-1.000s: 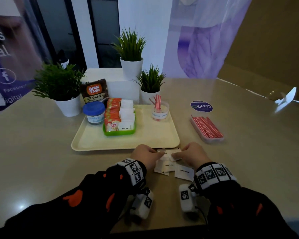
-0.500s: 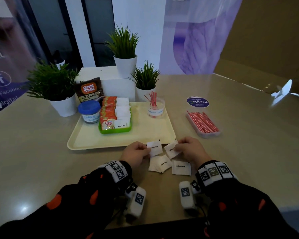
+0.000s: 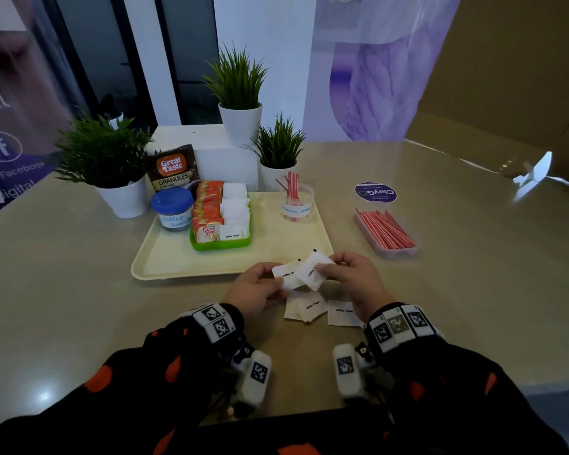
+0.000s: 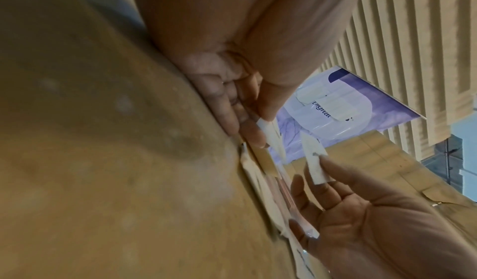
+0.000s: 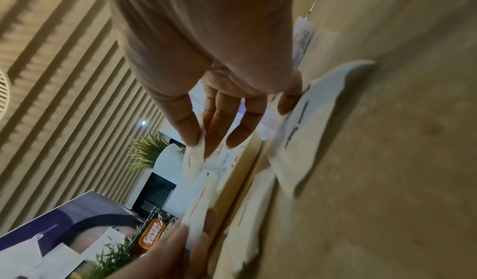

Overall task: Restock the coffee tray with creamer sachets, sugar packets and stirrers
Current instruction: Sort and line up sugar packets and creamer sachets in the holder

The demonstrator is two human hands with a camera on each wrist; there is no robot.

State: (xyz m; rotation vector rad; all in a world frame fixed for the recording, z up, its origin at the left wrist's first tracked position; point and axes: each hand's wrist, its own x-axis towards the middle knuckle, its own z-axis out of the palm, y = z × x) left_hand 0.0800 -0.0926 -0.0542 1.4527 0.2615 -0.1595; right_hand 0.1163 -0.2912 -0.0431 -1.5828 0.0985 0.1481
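While the green bin [image 3: 220,243] on the coffee tray [image 3: 165,257] is already lined with creamer sachets [image 3: 207,211] and sugar, one white sugar packet [image 3: 288,274] is pinched in the left hand [image 3: 253,290], just above the tray's near edge. A second packet [image 3: 314,270] is pinched by the right hand [image 3: 352,277], overlapping the first, probably so both get squared up and dropped in together. Three or so loose packets [image 3: 309,308] are left on the tabletop [image 3: 79,307] under the hands. Nothing much is seen blocking the bin. Further right, the stirrer cup [image 3: 297,205] is barely filled, and the stirrers [image 3: 383,229] are kept in a box off the tray.
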